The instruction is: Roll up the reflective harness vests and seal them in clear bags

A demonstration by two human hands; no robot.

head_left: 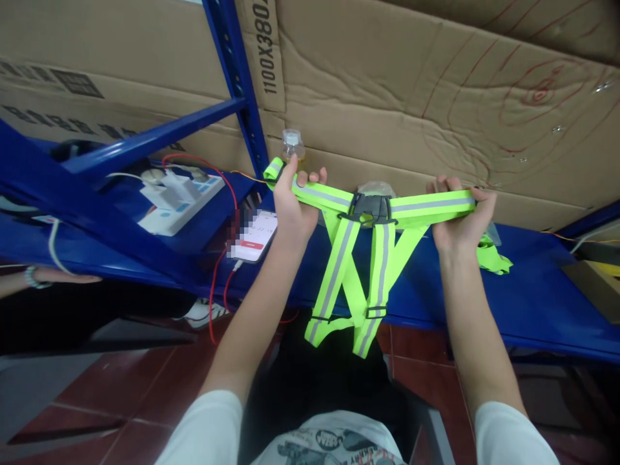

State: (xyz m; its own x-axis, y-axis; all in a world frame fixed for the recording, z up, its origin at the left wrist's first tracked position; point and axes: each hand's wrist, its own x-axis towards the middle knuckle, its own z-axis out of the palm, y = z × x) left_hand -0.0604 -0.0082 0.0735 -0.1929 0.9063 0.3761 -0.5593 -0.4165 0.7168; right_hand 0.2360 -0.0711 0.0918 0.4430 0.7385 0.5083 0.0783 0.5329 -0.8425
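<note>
A neon yellow-green reflective vest, made of straps with grey stripes, is stretched between my two hands above the blue shelf. My left hand grips the left end of its waist strap, thumb raised along it. At the other end, my right hand has its fingers closed round the strap. A black buckle sits fastened in the middle of the strap. Two striped shoulder straps hang below, with black sliders near their lower ends, and plain straps cross behind them.
A phone with a red cable lies left of my left forearm. Further left are a white power strip and a blue shelf post. A bottle stands behind my left hand. More neon strap lies right. Another person's hand shows far left.
</note>
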